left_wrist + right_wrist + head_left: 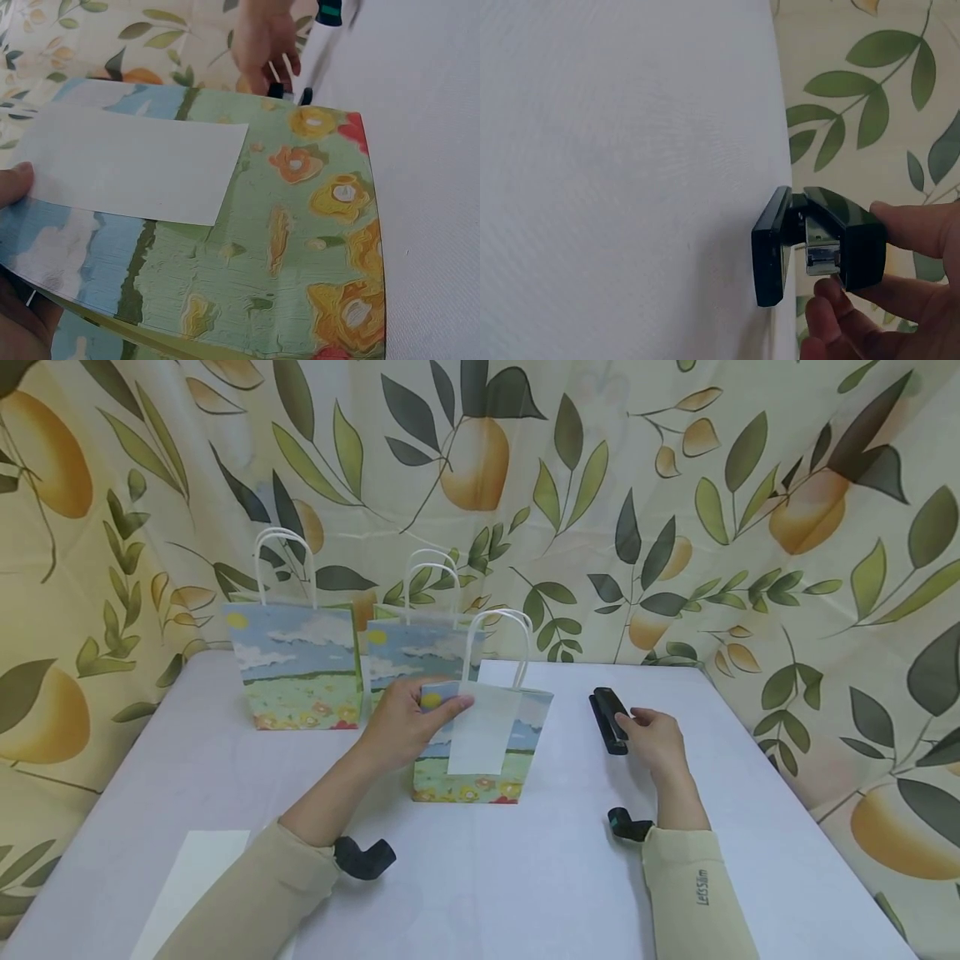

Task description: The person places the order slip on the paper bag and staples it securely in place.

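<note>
My left hand [401,722] pinches the upper left edge of a small paper gift bag [468,789] printed with sky and flowers. Its thumb presses a white paper slip [480,735] flat against the bag's front; the left wrist view shows the same slip [135,165] close up. To the right, my right hand [660,739] holds a black stapler [609,720] by its upper arm. In the right wrist view, thumb and fingers grip that arm, and the stapler [847,232] stands with its base spread apart from it, beside the white tabletop.
Two more printed bags stand behind, one at the left [296,668] and another [416,652] partly hidden by the held bag. White paper [198,877] lies at the front left of the white table [555,877]. A patterned curtain [585,527] hangs behind.
</note>
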Demonstrator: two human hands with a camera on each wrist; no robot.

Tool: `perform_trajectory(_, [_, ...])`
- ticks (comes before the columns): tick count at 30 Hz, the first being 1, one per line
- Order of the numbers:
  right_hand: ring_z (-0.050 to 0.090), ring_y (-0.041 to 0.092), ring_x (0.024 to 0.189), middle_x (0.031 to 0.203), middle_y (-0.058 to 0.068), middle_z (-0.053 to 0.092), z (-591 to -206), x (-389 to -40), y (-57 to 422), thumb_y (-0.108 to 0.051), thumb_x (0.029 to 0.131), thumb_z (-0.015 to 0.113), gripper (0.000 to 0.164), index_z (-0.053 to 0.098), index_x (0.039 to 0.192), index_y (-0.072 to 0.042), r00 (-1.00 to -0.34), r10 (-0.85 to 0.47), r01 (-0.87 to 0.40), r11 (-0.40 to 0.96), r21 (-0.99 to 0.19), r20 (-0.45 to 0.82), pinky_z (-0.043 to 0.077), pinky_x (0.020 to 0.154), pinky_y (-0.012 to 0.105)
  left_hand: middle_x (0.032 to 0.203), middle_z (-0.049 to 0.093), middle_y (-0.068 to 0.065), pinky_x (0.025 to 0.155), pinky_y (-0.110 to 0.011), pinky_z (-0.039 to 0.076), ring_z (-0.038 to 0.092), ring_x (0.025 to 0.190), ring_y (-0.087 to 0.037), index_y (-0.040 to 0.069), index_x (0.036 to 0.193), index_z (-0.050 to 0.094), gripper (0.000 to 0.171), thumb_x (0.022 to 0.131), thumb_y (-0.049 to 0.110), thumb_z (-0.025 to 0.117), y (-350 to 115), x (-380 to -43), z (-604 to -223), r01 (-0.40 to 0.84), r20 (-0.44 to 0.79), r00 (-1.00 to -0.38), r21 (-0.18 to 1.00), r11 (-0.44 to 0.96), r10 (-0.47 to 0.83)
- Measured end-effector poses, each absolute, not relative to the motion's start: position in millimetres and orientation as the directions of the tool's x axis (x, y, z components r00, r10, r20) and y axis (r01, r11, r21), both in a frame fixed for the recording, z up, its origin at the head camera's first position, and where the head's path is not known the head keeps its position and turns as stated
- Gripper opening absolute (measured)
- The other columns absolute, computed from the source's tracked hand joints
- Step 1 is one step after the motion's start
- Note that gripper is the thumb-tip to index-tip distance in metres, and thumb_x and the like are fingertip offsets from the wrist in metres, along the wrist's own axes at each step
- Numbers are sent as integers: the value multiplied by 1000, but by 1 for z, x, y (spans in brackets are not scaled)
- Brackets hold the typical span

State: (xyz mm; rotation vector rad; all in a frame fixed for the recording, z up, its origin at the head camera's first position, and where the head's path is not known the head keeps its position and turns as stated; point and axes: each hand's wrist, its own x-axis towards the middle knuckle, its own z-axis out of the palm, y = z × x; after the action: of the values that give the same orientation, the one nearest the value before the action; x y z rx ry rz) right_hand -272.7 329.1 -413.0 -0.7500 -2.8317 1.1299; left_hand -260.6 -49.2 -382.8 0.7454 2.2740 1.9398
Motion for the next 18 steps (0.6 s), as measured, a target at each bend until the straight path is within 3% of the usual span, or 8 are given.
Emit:
perform_trajectory(8, [35,47,150,160,28,40,-416,-275,334,-44,106,53,69,40,156,1,-858,440,495,570,-656,-265,33,121,60,96,80,2,66,-26,56,73,80,-13,19,115,77,22,100,35,70,-50,-261,-384,329,265,-877,939,100,400])
perform_trajectory(9, [34,47,151,160,28,40,-416,-275,334,-45,105,53,70,40,156,1,-857,437,499,565,-657,-274,33,121,60,86,77,2,62,-25,53,70,71,-13,20,114,77,22,100,35,70,-50,-261,-384,333,267,-878,937,105,398])
perform_trajectory(11, [35,46,151,161,28,39,-416,-275,334,-48,104,54,73,38,157,0,-856,428,501,555,-664,-288,32,121,60,85,77,3,60,-25,50,67,69,-13,20,115,77,22,100,35,70,-50,-261,-384,335,269,-879,936,108,394])
perform_trajectory(18, [39,45,147,161,30,35,-417,-276,329,-53,102,56,82,33,160,0,-863,389,499,553,-667,-322,33,121,59,103,81,2,67,-26,56,76,85,-15,20,118,77,23,100,34,70,-50,-261,-383,327,262,-881,939,105,395])
